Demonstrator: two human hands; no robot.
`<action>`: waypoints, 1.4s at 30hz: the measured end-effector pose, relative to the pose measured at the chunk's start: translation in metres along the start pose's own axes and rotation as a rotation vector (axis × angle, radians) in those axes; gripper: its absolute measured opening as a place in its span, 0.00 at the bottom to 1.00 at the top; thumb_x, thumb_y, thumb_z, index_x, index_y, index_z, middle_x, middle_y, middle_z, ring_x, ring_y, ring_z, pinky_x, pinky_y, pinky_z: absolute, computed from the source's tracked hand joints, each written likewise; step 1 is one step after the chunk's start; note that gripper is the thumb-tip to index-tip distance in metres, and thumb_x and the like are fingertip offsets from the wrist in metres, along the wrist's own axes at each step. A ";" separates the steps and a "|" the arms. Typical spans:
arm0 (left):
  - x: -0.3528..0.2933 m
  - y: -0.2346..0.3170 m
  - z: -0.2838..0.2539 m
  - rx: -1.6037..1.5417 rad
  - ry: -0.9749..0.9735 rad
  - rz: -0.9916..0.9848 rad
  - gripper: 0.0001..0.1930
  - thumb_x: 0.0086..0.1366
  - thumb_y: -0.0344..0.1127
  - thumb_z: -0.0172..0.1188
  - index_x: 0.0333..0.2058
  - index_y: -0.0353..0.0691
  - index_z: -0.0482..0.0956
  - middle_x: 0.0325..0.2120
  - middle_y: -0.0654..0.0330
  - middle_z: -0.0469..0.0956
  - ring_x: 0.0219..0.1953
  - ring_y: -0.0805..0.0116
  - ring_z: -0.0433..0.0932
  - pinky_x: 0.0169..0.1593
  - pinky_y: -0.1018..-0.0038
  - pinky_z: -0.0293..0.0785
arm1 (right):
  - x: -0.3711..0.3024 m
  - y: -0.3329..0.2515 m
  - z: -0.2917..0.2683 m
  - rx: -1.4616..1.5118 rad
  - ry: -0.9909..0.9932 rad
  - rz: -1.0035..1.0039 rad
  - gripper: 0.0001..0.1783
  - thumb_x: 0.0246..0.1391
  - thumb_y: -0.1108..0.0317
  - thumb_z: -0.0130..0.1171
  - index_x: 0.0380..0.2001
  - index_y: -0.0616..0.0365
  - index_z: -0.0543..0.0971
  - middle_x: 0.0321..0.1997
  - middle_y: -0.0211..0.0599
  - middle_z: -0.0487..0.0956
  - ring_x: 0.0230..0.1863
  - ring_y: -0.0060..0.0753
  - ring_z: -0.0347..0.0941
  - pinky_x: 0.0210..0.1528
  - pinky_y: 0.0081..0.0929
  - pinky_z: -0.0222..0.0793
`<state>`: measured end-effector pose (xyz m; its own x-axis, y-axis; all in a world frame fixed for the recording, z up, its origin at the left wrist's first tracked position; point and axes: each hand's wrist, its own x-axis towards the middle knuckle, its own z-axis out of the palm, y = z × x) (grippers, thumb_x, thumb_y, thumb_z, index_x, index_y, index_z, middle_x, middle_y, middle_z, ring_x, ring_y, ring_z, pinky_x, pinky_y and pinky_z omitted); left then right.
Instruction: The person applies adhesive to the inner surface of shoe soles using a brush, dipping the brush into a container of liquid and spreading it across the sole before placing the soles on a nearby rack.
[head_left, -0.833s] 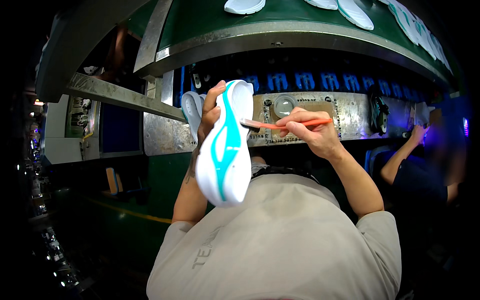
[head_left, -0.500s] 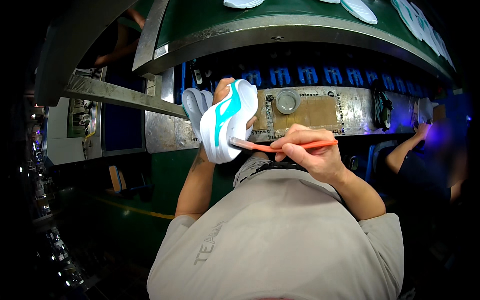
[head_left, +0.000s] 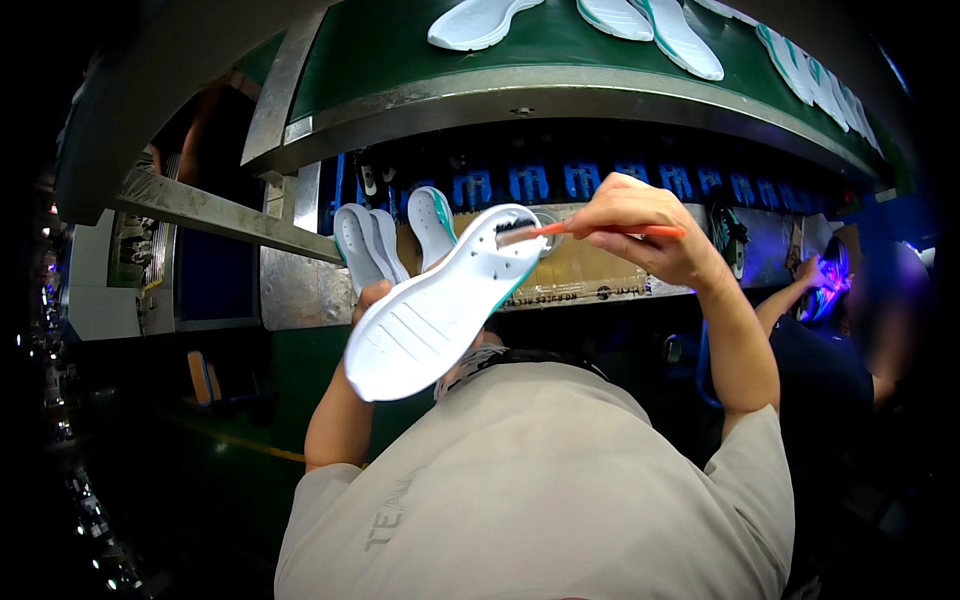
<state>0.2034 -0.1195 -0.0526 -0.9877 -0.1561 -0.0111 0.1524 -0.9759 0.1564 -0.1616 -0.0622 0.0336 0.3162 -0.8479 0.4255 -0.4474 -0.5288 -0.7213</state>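
My left hand (head_left: 372,299) grips a white shoe sole (head_left: 425,325) with a teal edge; most of the fingers are behind it. The sole is tilted, its inner face up, with small holes in the far end and ridged lines across the nearer part. In my right hand (head_left: 650,228) is an orange-handled brush (head_left: 555,230), held pinched between thumb and fingers. Its dark bristles rest on the inner face at the sole's far end. A small round bowl (head_left: 547,217) sits just behind, partly covered by the sole and the brush.
Several white soles (head_left: 352,240) stand on the metal bench, beside another teal-edged sole (head_left: 431,222). Cardboard (head_left: 590,265) is taped to the bench. Above it, more soles (head_left: 680,45) lie on a green conveyor (head_left: 380,60) with a metal edge. A co-worker's hand (head_left: 808,270) works at the right.
The held sole has turned from its teal side wall to its inner face. My right hand and brush have moved up and away from me. Another teal-edged sole has come into view behind.
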 end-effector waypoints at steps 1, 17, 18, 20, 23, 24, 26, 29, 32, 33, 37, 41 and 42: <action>-0.002 0.001 -0.001 -0.152 -0.009 -0.090 0.54 0.61 0.62 0.60 0.77 0.40 0.48 0.57 0.21 0.66 0.37 0.29 0.84 0.36 0.44 0.86 | 0.005 0.000 -0.004 -0.016 -0.123 -0.027 0.12 0.58 0.73 0.68 0.46 0.59 0.87 0.37 0.36 0.86 0.38 0.34 0.77 0.45 0.32 0.73; 0.014 -0.006 0.030 0.585 0.297 0.233 0.67 0.46 0.62 0.68 0.77 0.39 0.39 0.63 0.27 0.60 0.50 0.38 0.83 0.43 0.56 0.91 | -0.007 0.023 0.001 -0.002 -0.061 0.244 0.08 0.60 0.70 0.66 0.40 0.58 0.89 0.33 0.38 0.88 0.35 0.31 0.84 0.41 0.26 0.80; 0.009 -0.005 0.017 0.724 0.308 0.256 0.68 0.47 0.64 0.66 0.77 0.34 0.40 0.69 0.29 0.52 0.65 0.42 0.63 0.61 0.57 0.64 | -0.010 0.022 0.004 0.001 -0.061 0.244 0.08 0.60 0.70 0.66 0.40 0.58 0.89 0.33 0.38 0.88 0.35 0.31 0.84 0.41 0.26 0.80; 0.008 -0.005 0.012 0.872 0.294 0.261 0.68 0.48 0.65 0.63 0.77 0.29 0.40 0.74 0.31 0.44 0.76 0.44 0.46 0.73 0.59 0.43 | -0.016 0.023 0.009 0.211 0.007 0.374 0.08 0.62 0.71 0.64 0.40 0.62 0.88 0.34 0.38 0.89 0.38 0.28 0.86 0.45 0.26 0.81; 0.009 -0.001 0.006 1.082 0.308 0.253 0.65 0.51 0.65 0.60 0.77 0.27 0.40 0.77 0.33 0.41 0.80 0.44 0.41 0.79 0.60 0.37 | -0.020 0.023 0.012 0.303 -0.009 0.483 0.10 0.65 0.70 0.63 0.41 0.67 0.87 0.36 0.41 0.88 0.39 0.28 0.86 0.45 0.25 0.80; 0.011 0.000 0.007 1.083 0.307 0.248 0.65 0.51 0.65 0.60 0.77 0.27 0.40 0.77 0.33 0.41 0.80 0.44 0.41 0.79 0.60 0.37 | -0.021 0.024 0.011 0.304 -0.005 0.484 0.10 0.65 0.70 0.63 0.41 0.67 0.87 0.36 0.41 0.88 0.39 0.28 0.86 0.45 0.25 0.80; 0.015 0.000 0.011 1.193 0.325 0.204 0.65 0.53 0.66 0.59 0.77 0.26 0.40 0.77 0.34 0.41 0.80 0.45 0.44 0.78 0.60 0.39 | -0.022 0.027 0.010 0.413 0.025 0.562 0.11 0.65 0.68 0.63 0.41 0.65 0.88 0.35 0.39 0.89 0.39 0.27 0.85 0.48 0.25 0.80; 0.014 0.006 0.000 1.246 0.348 0.221 0.64 0.55 0.66 0.59 0.77 0.27 0.41 0.77 0.36 0.45 0.79 0.49 0.49 0.78 0.60 0.45 | -0.025 0.029 0.004 0.467 0.068 0.613 0.13 0.66 0.66 0.62 0.42 0.66 0.87 0.35 0.40 0.88 0.38 0.26 0.84 0.46 0.23 0.77; 0.021 0.000 0.009 0.934 0.386 0.253 0.62 0.56 0.64 0.59 0.77 0.29 0.42 0.76 0.38 0.50 0.78 0.54 0.52 0.78 0.62 0.47 | -0.052 0.055 0.005 0.766 0.352 0.519 0.14 0.70 0.66 0.59 0.47 0.67 0.84 0.39 0.40 0.86 0.41 0.26 0.82 0.47 0.24 0.75; 0.018 0.002 0.002 0.773 0.366 0.239 0.59 0.57 0.62 0.60 0.77 0.30 0.45 0.74 0.38 0.54 0.74 0.53 0.59 0.72 0.61 0.58 | -0.062 0.060 0.004 0.869 0.464 0.477 0.14 0.70 0.66 0.58 0.48 0.67 0.83 0.39 0.39 0.86 0.42 0.27 0.81 0.47 0.25 0.75; 0.031 0.061 -0.023 0.515 0.189 0.356 0.52 0.63 0.64 0.60 0.74 0.30 0.56 0.64 0.34 0.69 0.61 0.44 0.78 0.58 0.53 0.82 | -0.111 0.080 0.017 0.881 0.672 0.516 0.15 0.71 0.66 0.57 0.49 0.67 0.83 0.40 0.39 0.85 0.41 0.27 0.79 0.49 0.27 0.74; 0.094 0.174 0.041 0.403 0.050 0.691 0.44 0.74 0.65 0.46 0.68 0.25 0.62 0.61 0.29 0.70 0.62 0.37 0.75 0.62 0.49 0.76 | -0.116 0.072 0.036 0.894 0.653 0.543 0.15 0.72 0.66 0.57 0.50 0.68 0.82 0.40 0.39 0.85 0.41 0.27 0.77 0.49 0.27 0.73; 0.112 0.199 0.054 0.405 0.070 0.824 0.41 0.76 0.62 0.45 0.66 0.24 0.64 0.58 0.25 0.72 0.59 0.36 0.77 0.59 0.50 0.78 | -0.114 0.071 0.041 0.870 0.631 0.558 0.15 0.72 0.66 0.57 0.51 0.68 0.82 0.40 0.40 0.85 0.41 0.27 0.78 0.49 0.26 0.74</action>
<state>0.1215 -0.3229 0.0305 -0.5660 -0.7999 0.1998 0.7699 -0.4261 0.4751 -0.1950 -0.0020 -0.0884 -0.3132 -0.9486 -0.0450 0.3971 -0.0878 -0.9135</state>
